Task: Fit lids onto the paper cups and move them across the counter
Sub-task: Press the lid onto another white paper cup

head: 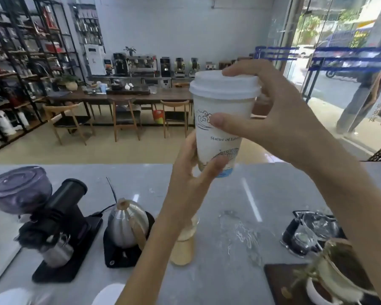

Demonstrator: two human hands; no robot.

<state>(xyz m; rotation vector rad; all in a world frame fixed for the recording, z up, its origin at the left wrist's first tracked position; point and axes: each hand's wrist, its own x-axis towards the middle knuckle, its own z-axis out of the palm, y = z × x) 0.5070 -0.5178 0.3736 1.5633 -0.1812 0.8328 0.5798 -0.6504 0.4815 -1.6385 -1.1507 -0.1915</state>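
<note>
**Lidded cup held above counter**

Held up over the grey counter [207, 271]: one paper cup [220, 128], upright, white lid [223, 84] seated on its rim. Contents hidden by the lid. Gripped near the base by the left hand [191, 170], fingers curled round the wall. Clasped higher by the right hand [279, 119], thumb on the printed side, fingertips on the lid's top edge. Below, on the counter: steel kettle [128, 227] on a black base, closed; grinder [53, 219] with a metal cup under its spout; glass carafe [185, 243], contents unclear.
</note>
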